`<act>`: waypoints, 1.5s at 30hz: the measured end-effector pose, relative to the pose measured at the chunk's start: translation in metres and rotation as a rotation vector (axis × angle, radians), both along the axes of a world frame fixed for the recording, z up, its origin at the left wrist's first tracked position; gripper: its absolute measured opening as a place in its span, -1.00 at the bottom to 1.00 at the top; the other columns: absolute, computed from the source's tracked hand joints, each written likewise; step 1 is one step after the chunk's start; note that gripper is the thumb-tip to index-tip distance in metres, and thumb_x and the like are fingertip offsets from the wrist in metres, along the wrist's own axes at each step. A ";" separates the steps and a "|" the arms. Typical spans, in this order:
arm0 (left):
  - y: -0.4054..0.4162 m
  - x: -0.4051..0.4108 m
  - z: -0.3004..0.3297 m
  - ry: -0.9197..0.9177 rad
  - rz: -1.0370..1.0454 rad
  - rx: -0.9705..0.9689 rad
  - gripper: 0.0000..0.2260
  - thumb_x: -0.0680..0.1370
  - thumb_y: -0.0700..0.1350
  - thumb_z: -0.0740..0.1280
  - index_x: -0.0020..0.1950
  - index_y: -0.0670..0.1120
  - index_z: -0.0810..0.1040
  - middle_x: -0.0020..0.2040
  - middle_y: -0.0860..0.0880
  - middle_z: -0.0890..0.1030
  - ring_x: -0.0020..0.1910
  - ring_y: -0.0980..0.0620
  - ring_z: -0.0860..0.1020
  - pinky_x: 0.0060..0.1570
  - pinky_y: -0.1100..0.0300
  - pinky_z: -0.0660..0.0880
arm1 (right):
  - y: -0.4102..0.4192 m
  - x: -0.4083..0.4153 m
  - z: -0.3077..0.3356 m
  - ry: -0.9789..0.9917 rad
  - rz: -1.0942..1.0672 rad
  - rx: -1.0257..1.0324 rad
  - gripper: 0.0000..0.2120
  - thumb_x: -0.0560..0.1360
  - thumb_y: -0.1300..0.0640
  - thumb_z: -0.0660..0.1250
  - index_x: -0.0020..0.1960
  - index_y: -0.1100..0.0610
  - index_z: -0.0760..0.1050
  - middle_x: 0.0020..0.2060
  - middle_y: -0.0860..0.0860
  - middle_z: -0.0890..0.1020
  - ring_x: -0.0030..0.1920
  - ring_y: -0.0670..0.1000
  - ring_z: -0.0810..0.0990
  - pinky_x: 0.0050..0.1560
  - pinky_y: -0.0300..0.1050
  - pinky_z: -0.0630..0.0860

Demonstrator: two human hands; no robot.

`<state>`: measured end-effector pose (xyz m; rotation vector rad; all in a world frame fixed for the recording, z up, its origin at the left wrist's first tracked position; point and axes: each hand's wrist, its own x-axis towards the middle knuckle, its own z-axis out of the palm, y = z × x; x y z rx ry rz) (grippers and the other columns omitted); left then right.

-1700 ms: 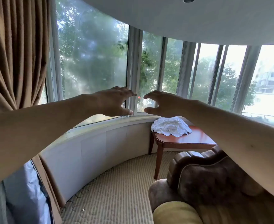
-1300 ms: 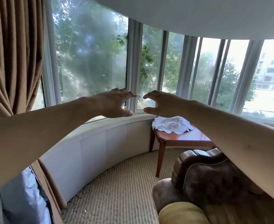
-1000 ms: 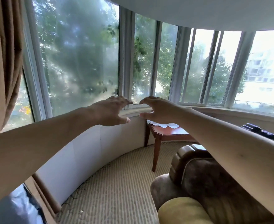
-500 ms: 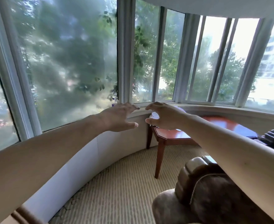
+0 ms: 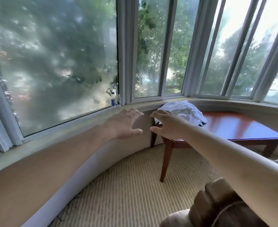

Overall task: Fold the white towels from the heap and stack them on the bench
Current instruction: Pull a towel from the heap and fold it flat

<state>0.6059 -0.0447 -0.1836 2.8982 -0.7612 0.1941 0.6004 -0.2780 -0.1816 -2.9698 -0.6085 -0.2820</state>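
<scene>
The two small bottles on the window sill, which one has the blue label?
The left small bottle, with a blue cap and blue label. The clear bottle touching its right side, against the grey window frame, shows no blue. Both stand upright.

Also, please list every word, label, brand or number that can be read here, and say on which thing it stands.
None can be read.
Small bottle on the window sill: it has a blue label, but the print is too small and blurred to read.
Nothing else in view shows any writing.
</scene>
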 end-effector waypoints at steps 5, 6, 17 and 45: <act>0.010 0.100 -0.024 0.040 -0.019 0.014 -0.33 0.61 0.22 0.29 0.65 0.13 0.10 0.66 0.10 0.09 0.64 -0.01 0.03 0.57 -0.08 0.14 | 0.013 0.095 -0.028 0.010 -0.039 -0.056 -0.38 0.61 -0.24 0.23 0.60 -0.06 0.22 0.58 -0.07 0.26 0.60 0.03 0.14 0.55 0.05 0.10; 0.012 0.121 -0.027 0.038 -0.031 0.023 -0.33 0.62 0.21 0.28 0.66 0.13 0.09 0.66 0.10 0.08 0.64 -0.01 0.03 0.57 -0.08 0.14 | 0.017 0.114 -0.032 0.006 -0.047 -0.057 -0.38 0.61 -0.23 0.23 0.60 -0.06 0.22 0.58 -0.08 0.26 0.60 0.02 0.14 0.56 0.04 0.08; 0.013 0.321 -0.081 0.061 -0.213 0.061 -0.34 0.63 0.21 0.26 0.66 0.07 0.11 0.66 0.05 0.11 0.64 0.01 0.06 0.59 0.03 0.05 | 0.018 0.285 -0.076 0.071 -0.221 -0.014 -0.40 0.60 -0.22 0.24 0.58 -0.07 0.25 0.58 -0.09 0.27 0.59 0.03 0.17 0.54 0.06 0.11; -0.353 0.668 -0.160 0.241 -0.372 0.133 -0.33 0.61 0.19 0.29 0.66 0.06 0.14 0.66 0.05 0.13 0.63 0.00 0.09 0.56 -0.04 0.17 | -0.333 0.562 -0.179 0.229 -0.411 -0.009 -0.39 0.64 -0.16 0.22 0.62 -0.03 0.17 0.63 -0.06 0.13 0.63 0.02 0.02 0.60 0.04 0.03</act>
